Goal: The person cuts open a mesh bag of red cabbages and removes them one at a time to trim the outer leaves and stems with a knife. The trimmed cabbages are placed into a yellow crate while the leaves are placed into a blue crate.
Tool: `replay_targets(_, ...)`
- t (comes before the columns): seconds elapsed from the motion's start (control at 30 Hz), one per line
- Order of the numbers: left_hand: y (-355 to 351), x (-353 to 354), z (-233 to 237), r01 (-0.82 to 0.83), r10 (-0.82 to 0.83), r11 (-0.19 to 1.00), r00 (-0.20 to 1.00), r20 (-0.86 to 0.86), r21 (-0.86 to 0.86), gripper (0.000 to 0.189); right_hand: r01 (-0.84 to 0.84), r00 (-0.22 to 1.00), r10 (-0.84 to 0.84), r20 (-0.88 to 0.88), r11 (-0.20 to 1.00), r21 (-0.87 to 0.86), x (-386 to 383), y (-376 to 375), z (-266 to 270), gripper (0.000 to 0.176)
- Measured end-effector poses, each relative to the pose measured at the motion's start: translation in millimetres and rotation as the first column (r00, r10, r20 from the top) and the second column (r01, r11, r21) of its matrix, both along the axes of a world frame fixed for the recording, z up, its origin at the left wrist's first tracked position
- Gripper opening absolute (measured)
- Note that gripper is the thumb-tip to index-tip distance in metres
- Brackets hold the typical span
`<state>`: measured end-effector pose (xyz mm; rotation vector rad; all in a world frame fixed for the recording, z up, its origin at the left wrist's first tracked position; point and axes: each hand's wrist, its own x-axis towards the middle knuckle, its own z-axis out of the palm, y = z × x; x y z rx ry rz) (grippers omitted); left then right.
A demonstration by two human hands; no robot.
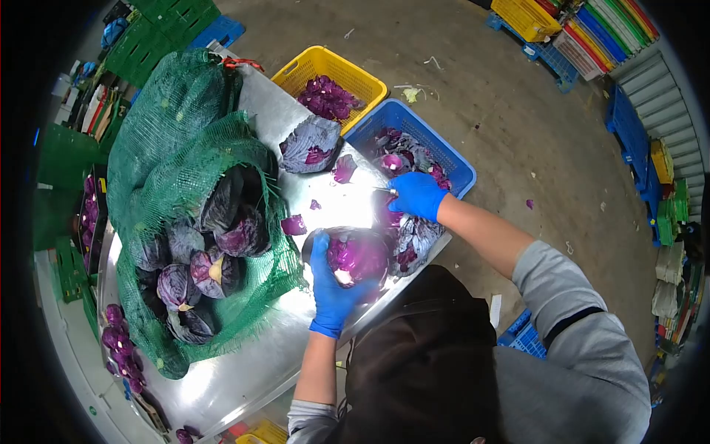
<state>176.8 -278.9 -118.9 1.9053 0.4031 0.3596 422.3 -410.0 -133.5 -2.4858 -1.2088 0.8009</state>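
While left hand cups a round glossy cabbage, right hand pinches perhaps a blade.

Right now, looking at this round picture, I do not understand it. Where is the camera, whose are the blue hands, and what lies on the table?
There is no machine: a person wears one camera on the head, looking down. The left hand, in a blue glove, holds a red cabbage on the steel table. The right hand grips what looks like a knife. A green net sack holds more cabbages; a yellow crate and a blue crate hold purple leaves.
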Motion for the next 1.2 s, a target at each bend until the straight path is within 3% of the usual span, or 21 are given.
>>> replay_targets(0.03,5,6,2,-0.008,0.008,1.000,1.000,0.002,-0.003,0.120,-0.008,1.000,0.008,0.002,1.000,-0.003,-3,6,17,0.042)
replay_targets(0.1,9,17,12,0.153,-0.130,0.967,0.984,-0.122,0.203,0.119,0.115,0.974,-0.050,-0.221,0.950,0.291,-21,17,44,0.056)
replay_targets(0.17,2,25,19,0.165,-0.133,0.941,0.983,-0.124,0.297,0.117,0.041,0.962,0.039,-0.270,0.958,0.285,-36,22,33,0.056)
replay_targets(0.23,-9,20,11,-0.047,0.096,0.957,0.982,-0.162,0.287,0.113,-0.031,0.939,0.125,-0.321,0.958,0.284,-37,21,25,0.057)
replay_targets(0.3,-26,25,14,-0.146,0.185,0.962,0.971,-0.154,0.232,0.109,0.160,0.858,0.098,-0.504,0.882,0.444,-37,17,24,0.044)
replay_targets(0.37,-34,35,14,-0.266,0.353,0.910,0.900,-0.257,0.319,0.107,0.106,0.893,0.118,-0.434,0.882,0.459,-39,19,16,0.040)
replay_targets(0.4,-31,35,13,-0.284,0.327,0.934,0.922,-0.205,0.215,0.107,0.052,0.926,0.132,-0.353,0.883,0.467,-36,20,12,0.036)
replay_targets(0.47,-30,30,-9,-0.281,0.322,0.936,0.926,-0.195,0.211,0.107,-0.113,0.969,0.187,-0.162,0.916,0.384,-37,25,5,0.030)
replay_targets(0.6,-36,13,5,-0.205,0.229,0.965,0.962,-0.149,0.160,0.106,-0.079,0.989,0.137,-0.064,0.829,0.554,-24,13,-24,0.031)
replay_targets(0.67,-44,2,8,-0.211,0.242,0.946,0.964,-0.106,0.247,0.107,-0.125,0.988,0.112,0.106,0.984,0.128,-23,2,-19,0.031)
replay_targets(0.7,-48,-3,8,-0.215,0.249,0.919,0.966,-0.064,0.330,0.108,-0.134,0.988,0.123,0.098,0.983,0.124,-25,4,-17,0.031)
replay_targets(0.73,-43,-4,3,-0.230,0.248,0.948,0.967,-0.056,0.218,0.111,-0.067,0.995,0.062,0.083,0.996,0.060,-26,8,-14,0.034)
replay_targets(0.8,-31,-5,0,-0.226,0.247,0.954,0.965,-0.086,0.197,0.113,-0.006,0.997,0.006,0.081,1.000,0.000,-28,17,16,0.037)
replay_targets(0.87,-27,-4,5,-0.211,0.224,0.964,0.972,-0.068,0.162,0.116,0.050,0.977,0.028,-0.211,0.932,0.358,-43,19,64,0.049)
replay_targets(0.9,-26,-1,5,-0.210,0.223,0.965,0.972,-0.068,0.160,0.116,0.051,0.977,0.027,-0.211,0.933,0.356,-51,25,50,0.049)
replay_targets(0.97,-26,4,3,-0.242,0.248,0.961,0.968,-0.031,0.136,0.116,-0.075,0.915,0.344,-0.210,0.657,0.750,-63,39,28,0.048)
replay_targets(1.0,-27,6,3,-0.289,0.295,0.951,0.954,-0.044,0.110,0.114,-0.087,0.914,0.305,-0.267,0.790,0.607,-61,33,38,0.041)
replay_targets(1.1,-33,-9,6,-0.316,0.366,0.907,0.919,-0.147,0.280,0.110,-0.113,0.835,0.361,-0.415,0.851,0.514,-43,39,35,0.036)
replay_targets(1.13,-37,-11,7,-0.310,0.325,0.929,0.944,-0.047,0.200,0.104,-0.071,0.831,0.352,-0.430,0.834,0.547,-44,39,33,0.035)
replay_targets(1.17,-38,-13,6,-0.310,0.325,0.930,0.945,-0.049,0.198,0.104,-0.070,0.831,0.351,-0.432,0.835,0.545,-42,40,26,0.035)
replay_targets(1.2,-38,-14,6,-0.301,0.315,0.942,0.946,-0.078,0.149,0.102,-0.188,0.901,0.358,-0.244,0.830,0.525,-39,41,17,0.035)
